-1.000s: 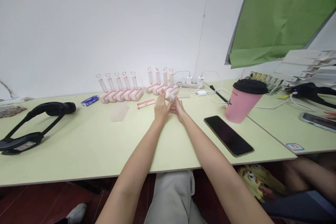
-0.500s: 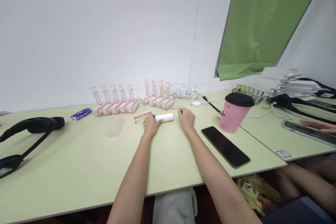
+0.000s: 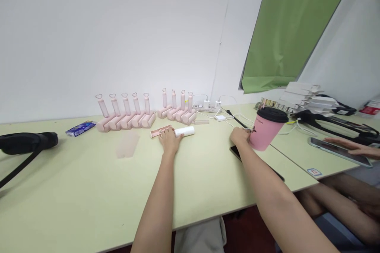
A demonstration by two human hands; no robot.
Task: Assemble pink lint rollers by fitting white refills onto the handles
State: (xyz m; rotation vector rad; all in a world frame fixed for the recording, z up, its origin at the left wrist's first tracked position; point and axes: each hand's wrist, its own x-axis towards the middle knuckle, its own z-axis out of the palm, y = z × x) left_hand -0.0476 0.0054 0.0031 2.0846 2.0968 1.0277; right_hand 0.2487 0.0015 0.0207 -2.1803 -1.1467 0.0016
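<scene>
My left hand [image 3: 169, 141] rests on the table, its fingers curled over the near end of an open, shallow pink case [image 3: 157, 132]. Its thumb presses against the left end of a white roll [image 3: 185, 131] lying beside it. My right hand [image 3: 240, 136] is closed at the left side of a pink paper cup [image 3: 265, 130] with a black lid. What its fingers hold, if anything, is hidden. Below it, my right hand and forearm partly cover a black phone [image 3: 236, 152].
Pink cases with heart-topped rollers [image 3: 129, 120] stand along the wall, several in each of two groups. A translucent pink sheet [image 3: 127, 145], blue packet [image 3: 80, 128], white charger [image 3: 220, 118] and black headset [image 3: 28, 146] lie about. At right, another person's hand [image 3: 360, 150] touches a phone.
My right hand has moved right, from beside the white roll to the cup, and now covers part of the phone. My left hand stays at the roll and case. The view has shifted slightly.
</scene>
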